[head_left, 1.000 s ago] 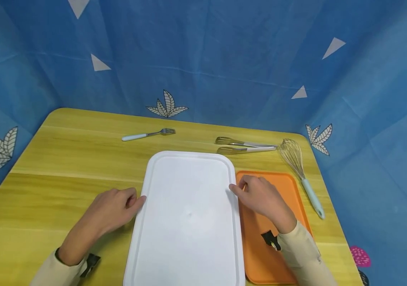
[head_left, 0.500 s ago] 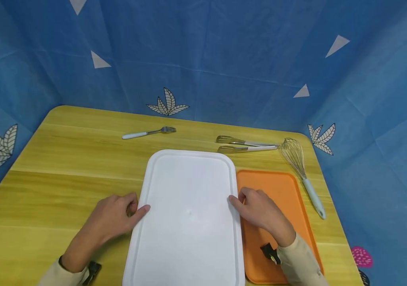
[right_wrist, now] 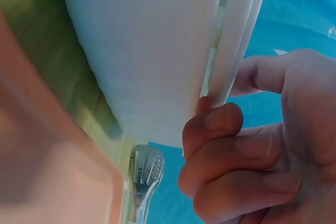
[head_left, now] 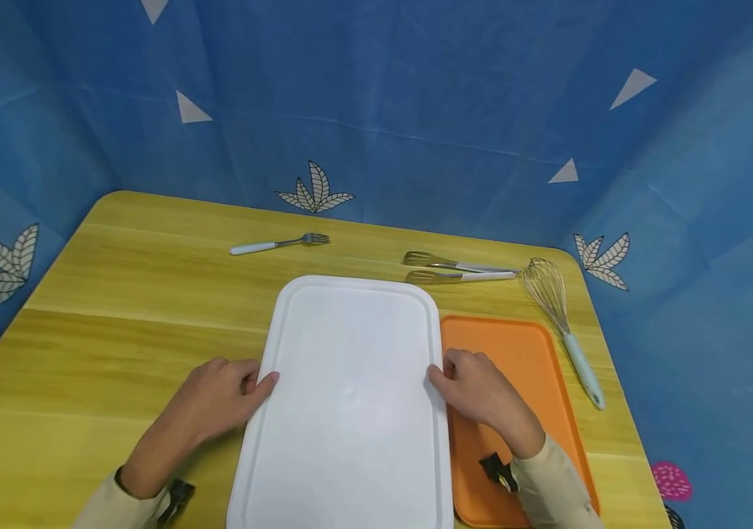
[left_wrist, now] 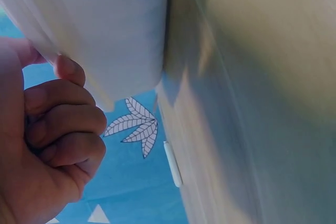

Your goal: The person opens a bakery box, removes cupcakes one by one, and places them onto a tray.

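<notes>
A white rectangular lid [head_left: 350, 389] tops a white box [right_wrist: 142, 51], whose side walls show in both wrist views. My left hand [head_left: 220, 397] pinches the lid's left rim, thumb on top and index finger beneath, other fingers curled. On the opposite rim my right hand [head_left: 485, 393] pinches likewise, its thumb over the edge and curled fingers below. In the right wrist view a narrow gap shows between the lid's rim [right_wrist: 239, 40] and the box wall. The box's inside is hidden.
An orange tray [head_left: 515, 338] lies right of the box, partly under my right forearm. Beyond it are metal tongs [head_left: 482, 276] with white handles and a whisk [head_left: 577, 360]. A fork [head_left: 270, 246] lies at the back of the wooden table [head_left: 118, 316]; blue cloth surrounds it.
Both hands have slid a little toward me along the lid's sides. My left thumb now reaches further over the rim. The tray and utensils stay where they were.
</notes>
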`<state>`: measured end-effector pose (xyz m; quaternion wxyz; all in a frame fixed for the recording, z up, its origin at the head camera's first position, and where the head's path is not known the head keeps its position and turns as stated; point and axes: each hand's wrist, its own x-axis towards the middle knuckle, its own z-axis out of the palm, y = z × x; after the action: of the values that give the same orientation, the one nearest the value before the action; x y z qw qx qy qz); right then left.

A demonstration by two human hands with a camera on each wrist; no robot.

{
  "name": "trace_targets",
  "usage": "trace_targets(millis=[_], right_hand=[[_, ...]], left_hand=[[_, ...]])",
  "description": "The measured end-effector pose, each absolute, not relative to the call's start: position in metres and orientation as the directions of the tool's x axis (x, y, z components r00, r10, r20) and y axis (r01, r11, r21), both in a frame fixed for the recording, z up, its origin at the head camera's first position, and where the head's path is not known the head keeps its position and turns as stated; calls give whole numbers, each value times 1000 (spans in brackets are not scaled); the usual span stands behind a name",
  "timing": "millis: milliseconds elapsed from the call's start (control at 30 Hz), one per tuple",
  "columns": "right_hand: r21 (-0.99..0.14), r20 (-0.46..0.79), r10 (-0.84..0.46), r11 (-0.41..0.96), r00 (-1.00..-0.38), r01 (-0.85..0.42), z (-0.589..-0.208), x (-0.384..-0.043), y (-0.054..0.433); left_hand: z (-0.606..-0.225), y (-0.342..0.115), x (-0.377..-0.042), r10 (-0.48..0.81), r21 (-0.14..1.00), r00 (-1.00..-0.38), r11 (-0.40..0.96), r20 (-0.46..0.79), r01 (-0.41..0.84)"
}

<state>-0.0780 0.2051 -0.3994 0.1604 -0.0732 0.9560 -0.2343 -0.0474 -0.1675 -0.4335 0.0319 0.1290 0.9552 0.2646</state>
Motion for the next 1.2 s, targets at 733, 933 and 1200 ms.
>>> trace_targets(millis=[733, 933, 1200], right_hand=[[-548, -160, -280, 823, -947, -151, -382, -83, 183], [-536, -163, -318, 823, -934, -187, -374, -88, 167], [-541, -185, -363, 813, -913, -214, -362, -91, 145]], left_hand=[[-413, -190, -42, 214, 602, -977, 777, 21, 183], [-405, -205, -36, 184, 586, -982, 791, 42, 174], [-389, -227, -32, 162, 588, -987, 796, 25, 145]])
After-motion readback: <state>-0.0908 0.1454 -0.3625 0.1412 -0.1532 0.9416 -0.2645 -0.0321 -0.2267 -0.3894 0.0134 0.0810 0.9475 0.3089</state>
